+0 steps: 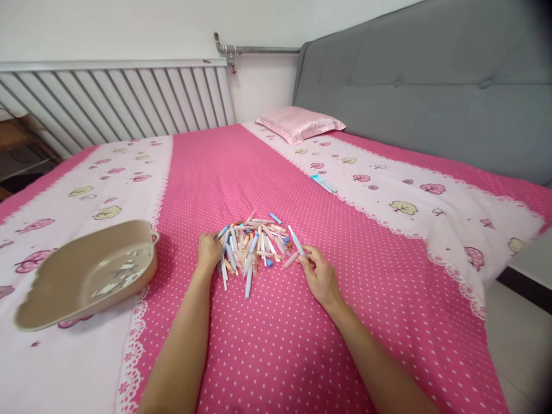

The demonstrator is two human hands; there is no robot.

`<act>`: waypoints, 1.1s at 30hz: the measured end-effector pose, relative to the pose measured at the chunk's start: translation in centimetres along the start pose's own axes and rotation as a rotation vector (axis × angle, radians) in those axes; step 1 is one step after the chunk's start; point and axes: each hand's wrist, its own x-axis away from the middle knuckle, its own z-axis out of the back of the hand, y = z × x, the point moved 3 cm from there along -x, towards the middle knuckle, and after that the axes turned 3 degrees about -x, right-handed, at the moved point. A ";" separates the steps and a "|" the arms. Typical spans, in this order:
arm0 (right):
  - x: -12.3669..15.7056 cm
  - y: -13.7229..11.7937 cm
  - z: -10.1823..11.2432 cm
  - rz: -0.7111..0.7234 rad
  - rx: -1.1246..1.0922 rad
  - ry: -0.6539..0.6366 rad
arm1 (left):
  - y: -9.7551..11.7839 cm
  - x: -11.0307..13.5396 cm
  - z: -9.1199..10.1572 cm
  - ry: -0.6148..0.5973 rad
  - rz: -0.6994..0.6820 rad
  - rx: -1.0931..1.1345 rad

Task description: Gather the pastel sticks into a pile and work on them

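Note:
A loose heap of pen parts (254, 244) lies on the pink dotted bedspread, with pale barrels, white sticks and orange and blue pieces mixed together. My right hand (321, 276) pinches a pale blue-grey pen barrel (297, 244) with a white end pointing up and away, just right of the heap. Close to those fingers is a pink translucent pen piece (290, 260). My left hand (209, 250) is closed at the heap's left edge, its fingertips by a blue-ended piece (222, 232). Whether it grips that piece is hidden.
On the left, a beige plastic basin (52, 276) holds several small white and grey pieces. Several light-blue pens (324, 184) lie together farther off to the right. A pink pillow (299, 122) rests by the grey headboard (414, 86); a white radiator (129, 103) lines the wall.

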 end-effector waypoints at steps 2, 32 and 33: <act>0.0 0.0 0.0 -0.004 0.004 0.001 | -0.1 0.0 0.1 0.016 0.040 0.028; 0.0 -0.7 0.3 0.055 0.002 0.045 | 10.9 6.5 1.8 -0.529 0.246 1.419; 0.0 -0.7 0.3 0.065 0.002 0.048 | 11.0 6.7 1.6 -0.533 0.255 1.431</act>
